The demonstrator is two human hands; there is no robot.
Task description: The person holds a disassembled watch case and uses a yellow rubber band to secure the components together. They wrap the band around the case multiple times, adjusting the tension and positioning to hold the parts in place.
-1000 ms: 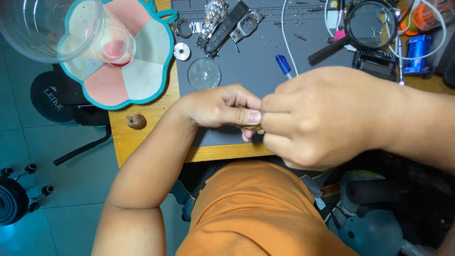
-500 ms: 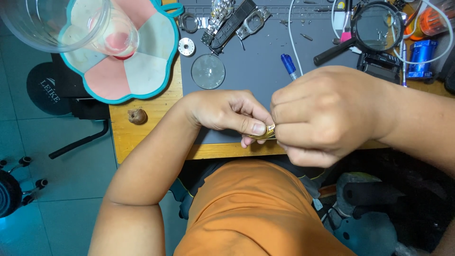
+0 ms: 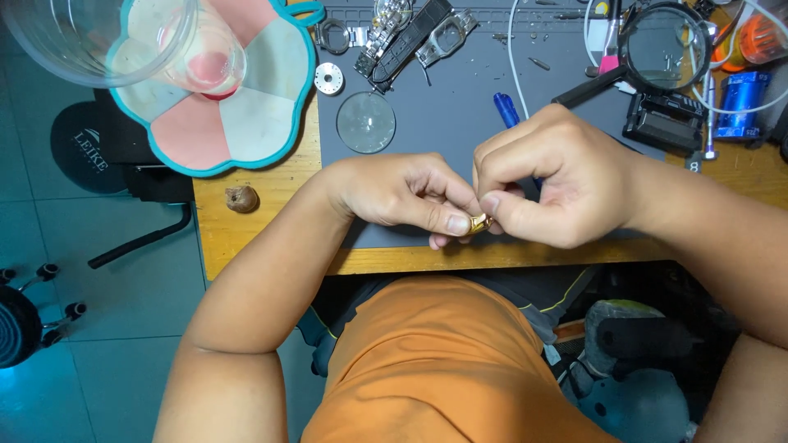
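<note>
Gold-coloured small part (image 3: pixel 478 223), likely a watch piece, pinched between the thumb tips of left hand (image 3: pixel 402 197) and right hand (image 3: pixel 558 184), held just over the near edge of the grey work mat (image 3: pixel 443 123). Both hands' fingers curled narrow around it; most of the part hidden. Judged step: fine fitting or adjusting by fingertip. Next move calls for steady grip and small pressure. Outward on the mat: round watch crystal (image 3: pixel 366 121), blue pen (image 3: pixel 506 108), metal watch bracelets (image 3: pixel 402 33), magnifier (image 3: pixel 663 37). Flower-shaped pad (image 3: pixel 246 115) lies left.
</note>
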